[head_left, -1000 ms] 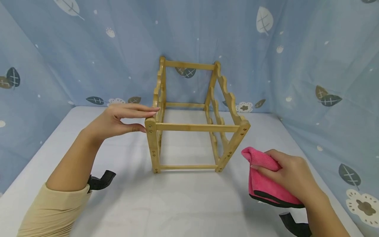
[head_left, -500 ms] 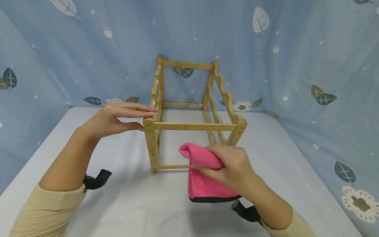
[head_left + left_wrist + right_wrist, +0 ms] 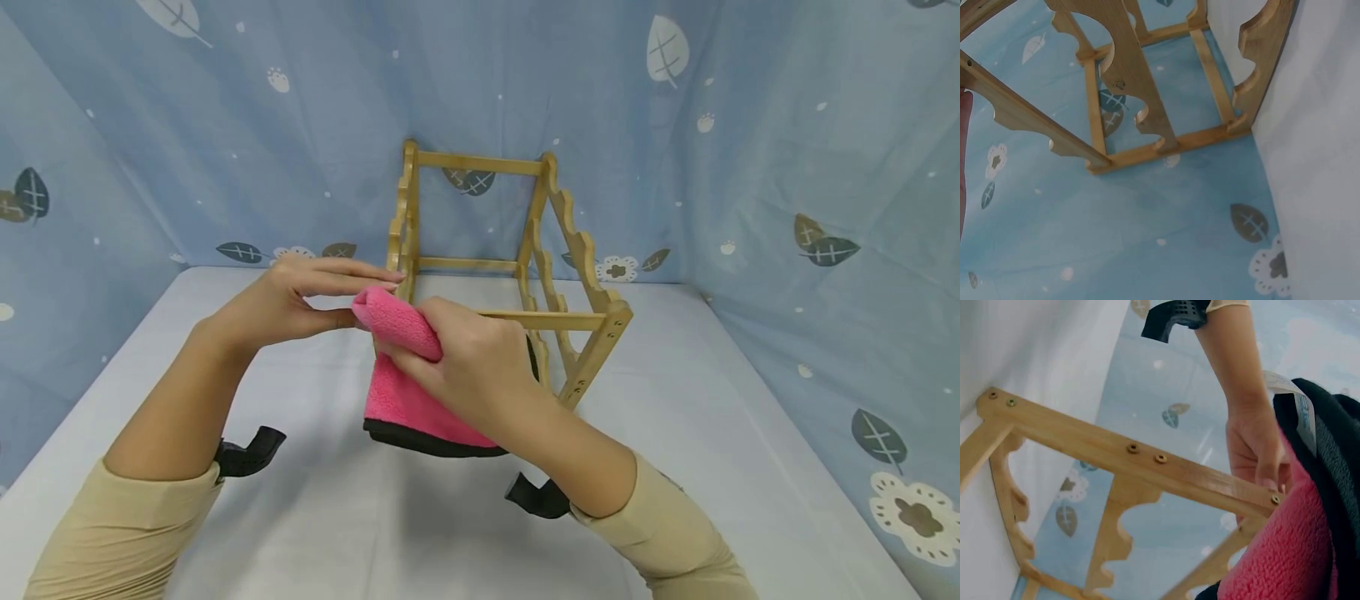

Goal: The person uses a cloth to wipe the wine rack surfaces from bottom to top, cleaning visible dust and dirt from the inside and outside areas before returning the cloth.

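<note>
A wooden rack (image 3: 596,350) with scalloped side rails stands on the white table in the head view. At its upper left front corner my left hand (image 3: 307,296) holds the frame, straight fingers over the top and thumb against the outer side. My right hand (image 3: 476,358) grips a folded pink cloth (image 3: 420,408) with black edging at that same corner, just beside the left fingertips. Cloth and hand hide most of the rack's left front post and part of the crossbars. In the right wrist view the cloth (image 3: 1285,550) touches or nearly touches the screwed post (image 3: 1129,450).
Blue fabric (image 3: 480,83) printed with leaves and flowers hangs behind and on both sides of the white table (image 3: 690,433). Black wrist mounts (image 3: 251,452) stick out from both forearms.
My right hand has carried the pink cloth leftward from the right side, across the rack's front, up to its upper left corner. The left hand and the rack keep their places.
</note>
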`<state>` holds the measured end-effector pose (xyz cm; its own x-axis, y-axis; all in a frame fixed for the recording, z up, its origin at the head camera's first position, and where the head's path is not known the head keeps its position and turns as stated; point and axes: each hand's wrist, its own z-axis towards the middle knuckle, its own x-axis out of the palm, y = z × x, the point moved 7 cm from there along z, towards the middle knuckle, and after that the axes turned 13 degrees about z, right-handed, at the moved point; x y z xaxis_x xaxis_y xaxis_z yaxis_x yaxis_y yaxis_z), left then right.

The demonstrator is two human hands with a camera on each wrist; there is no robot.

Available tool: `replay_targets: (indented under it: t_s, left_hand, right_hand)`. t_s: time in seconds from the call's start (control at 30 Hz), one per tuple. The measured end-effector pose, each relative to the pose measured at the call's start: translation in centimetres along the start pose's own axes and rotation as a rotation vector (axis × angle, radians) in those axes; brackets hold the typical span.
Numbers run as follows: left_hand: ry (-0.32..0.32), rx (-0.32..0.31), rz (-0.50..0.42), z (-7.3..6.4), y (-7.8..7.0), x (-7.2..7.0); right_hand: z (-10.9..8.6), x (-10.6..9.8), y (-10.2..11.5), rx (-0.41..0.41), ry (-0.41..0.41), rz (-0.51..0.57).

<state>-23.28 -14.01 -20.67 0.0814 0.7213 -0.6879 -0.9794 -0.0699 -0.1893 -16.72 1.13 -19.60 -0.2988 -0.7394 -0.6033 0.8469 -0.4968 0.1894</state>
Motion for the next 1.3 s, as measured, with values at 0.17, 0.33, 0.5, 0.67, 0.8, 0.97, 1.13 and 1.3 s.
replay_targets:
  t_s: [0.17,0.33,0.5,0.67,0.8,0.97,1.13,1.3]
  left_hand:
    - [0.007,0.0,-0.003,0.0,0.1,0.0]
    - [0.023,-0.004,0.016,-0.1,0.2,0.1]
    - [0.038,-0.015,0.027,-0.1,0.2,0.1]
    - [0.053,-0.028,0.046,0.0,0.2,0.0]
    - [0.037,-0.012,0.05,0.1,0.0,0.0]
    - [-0.003,0.013,0.083,0.2,-0.2,0.0]
    - [-0.03,0.006,0.083,0.2,-0.4,0.0]
    - [-0.044,-0.001,0.089,-0.1,-0.4,0.1]
  right_hand:
    - [0.1,0.7,-0.2,0.027,0.003,-0.03]
    - [-0.4,1.3,-0.6,0.099,0.047,-0.018]
    - [-1.2,2.1,-0.9,0.107,0.076,-0.047]
    - [-2.1,3.2,-1.4,0.146,0.139,-0.037]
    - [-2.9,4.0,-1.9,0.191,0.171,-0.001]
    - [-4.2,5.2,-2.6,0.239,0.226,-0.012]
    - [-5.6,6.5,-3.2,0.296,0.293,-0.034]
    - [-6.9,8.1,-3.8,0.319,0.368,-0.055]
